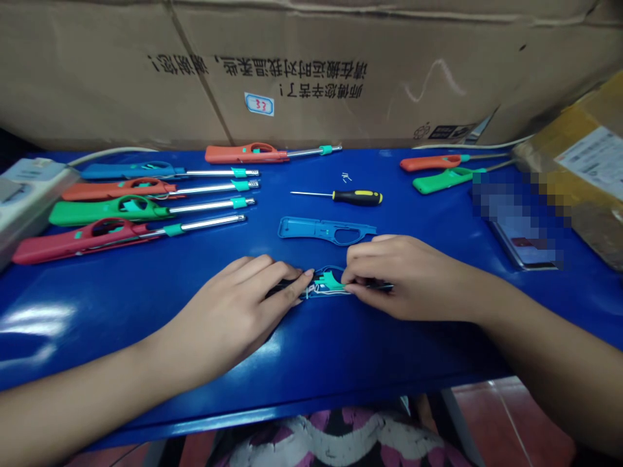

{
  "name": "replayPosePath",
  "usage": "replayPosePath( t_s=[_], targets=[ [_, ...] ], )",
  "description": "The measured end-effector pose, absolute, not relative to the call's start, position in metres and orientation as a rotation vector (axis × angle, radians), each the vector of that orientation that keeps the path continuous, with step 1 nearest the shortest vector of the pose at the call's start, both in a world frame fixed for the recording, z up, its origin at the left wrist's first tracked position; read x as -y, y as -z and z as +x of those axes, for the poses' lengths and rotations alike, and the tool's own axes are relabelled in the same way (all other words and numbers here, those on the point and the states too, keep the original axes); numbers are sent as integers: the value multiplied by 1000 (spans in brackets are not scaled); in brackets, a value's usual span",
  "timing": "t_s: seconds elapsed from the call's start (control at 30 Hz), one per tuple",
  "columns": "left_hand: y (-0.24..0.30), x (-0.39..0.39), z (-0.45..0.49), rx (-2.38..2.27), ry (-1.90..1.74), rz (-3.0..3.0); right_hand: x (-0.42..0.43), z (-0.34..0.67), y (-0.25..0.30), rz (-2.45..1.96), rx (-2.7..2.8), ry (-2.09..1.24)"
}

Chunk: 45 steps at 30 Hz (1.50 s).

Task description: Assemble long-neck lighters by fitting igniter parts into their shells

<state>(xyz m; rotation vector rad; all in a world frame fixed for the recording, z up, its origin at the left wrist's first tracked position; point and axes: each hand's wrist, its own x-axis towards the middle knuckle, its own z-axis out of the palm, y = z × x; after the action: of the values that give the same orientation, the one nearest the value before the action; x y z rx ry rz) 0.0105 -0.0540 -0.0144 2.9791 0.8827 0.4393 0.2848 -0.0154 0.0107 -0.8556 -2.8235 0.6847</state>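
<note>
Between my hands, low over the blue table, lies an opened blue gas lighter [324, 293] with its green trigger and white wire showing. My left hand [257, 292] is closed over its left end. The fingers of my right hand [389, 272] pinch its right part beside the trigger, and a dark rod end pokes out beyond them. Both hands cover much of the lighter. Just behind them rests the detached blue casing half [311, 230], inner side up. A black and yellow screwdriver [357, 197] lies farther back, with a few small screws [346, 177] behind it.
At the left lie several long lighters, including a green one [111, 211] and a red one [87, 243]. An orange lighter [246, 154] lies by the cardboard box [302, 39]. Two more lighters, a phone [528, 240] and a taped parcel [584, 155] are at the right; a power strip [36, 188] is far left.
</note>
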Motion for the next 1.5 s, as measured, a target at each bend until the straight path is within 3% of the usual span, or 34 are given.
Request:
replayPosePath(
  t_s=[0.57,1.5],
  targets=[
    [15,53,11,-895,-450,2980,15,285,-6,-586,2866,-538],
    [15,53,13,-905,-492,2937,14,283,-4,-733,2817,-588]
  ],
)
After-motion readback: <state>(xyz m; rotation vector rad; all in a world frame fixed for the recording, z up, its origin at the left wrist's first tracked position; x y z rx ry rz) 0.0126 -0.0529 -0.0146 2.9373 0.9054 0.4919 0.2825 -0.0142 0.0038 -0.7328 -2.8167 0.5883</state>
